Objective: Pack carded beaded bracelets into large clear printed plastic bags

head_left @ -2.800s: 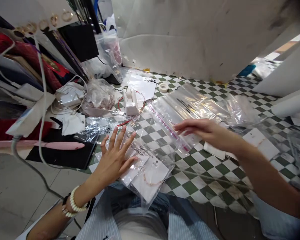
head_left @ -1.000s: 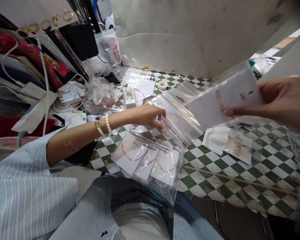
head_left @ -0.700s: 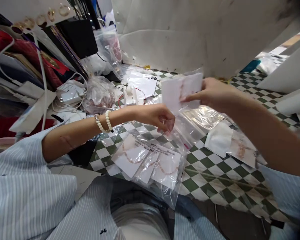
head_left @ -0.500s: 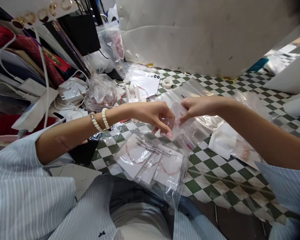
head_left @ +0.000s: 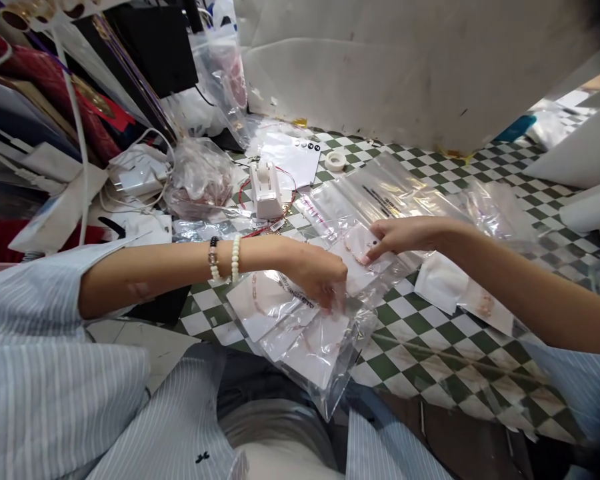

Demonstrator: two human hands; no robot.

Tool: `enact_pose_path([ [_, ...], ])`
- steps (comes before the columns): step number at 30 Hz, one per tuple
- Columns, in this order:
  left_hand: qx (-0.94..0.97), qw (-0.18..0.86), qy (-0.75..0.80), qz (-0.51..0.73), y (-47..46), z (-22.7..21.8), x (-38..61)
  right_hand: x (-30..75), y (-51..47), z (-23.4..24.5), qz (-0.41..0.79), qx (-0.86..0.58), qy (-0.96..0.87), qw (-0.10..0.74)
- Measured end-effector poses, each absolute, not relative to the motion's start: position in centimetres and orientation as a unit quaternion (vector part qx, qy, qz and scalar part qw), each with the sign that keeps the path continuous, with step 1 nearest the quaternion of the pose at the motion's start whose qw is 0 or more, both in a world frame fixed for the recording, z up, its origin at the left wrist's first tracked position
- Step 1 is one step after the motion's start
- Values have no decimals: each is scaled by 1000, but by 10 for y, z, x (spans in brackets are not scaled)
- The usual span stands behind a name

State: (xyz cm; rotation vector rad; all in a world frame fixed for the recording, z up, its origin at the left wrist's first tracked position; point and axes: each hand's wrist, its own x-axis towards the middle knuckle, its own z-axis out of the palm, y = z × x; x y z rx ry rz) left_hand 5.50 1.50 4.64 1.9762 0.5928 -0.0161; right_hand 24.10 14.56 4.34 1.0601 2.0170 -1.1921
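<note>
My right hand [head_left: 400, 237] pinches a small clear packet between thumb and fingers. In that packet is a white card [head_left: 357, 250] with a thin rose-gold chain on it. My left hand [head_left: 320, 273] is closed, fingers pointing down, at the mouth of a larger clear plastic bag [head_left: 323, 400]; its fingertips are partly hidden and slightly blurred. Inside the larger bag lie several white cards [head_left: 307, 357] with fine rose-gold chains. Black warning print on this bag shows beside my left hand. The bag overhangs the table's front edge.
Flat clear bags [head_left: 375, 190] lie behind my hands on the checkered table [head_left: 405, 333]. A white tape dispenser [head_left: 267, 190], a tape roll [head_left: 335, 161] and a crumpled bag [head_left: 200, 177] stand farther back. White packets [head_left: 443, 283] lie at right, a power strip [head_left: 65, 207] at left.
My left hand has moved down onto the larger bag, its fingers closing. My right hand has shifted slightly down, and the chain card in its packet now shows. The larger bag has shifted a little.
</note>
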Motion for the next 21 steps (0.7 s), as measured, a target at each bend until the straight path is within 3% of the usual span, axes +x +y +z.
enact_pose_path([
  [8, 797, 529, 288, 38, 26, 57, 32, 234, 127, 53, -526, 342, 709, 322],
  [14, 834, 386, 376, -118, 8, 65, 47, 236, 117, 54, -503, 355, 722, 317],
  [21, 843, 297, 431, -122, -30, 64, 63, 238, 96, 54, -584, 373, 668, 272],
])
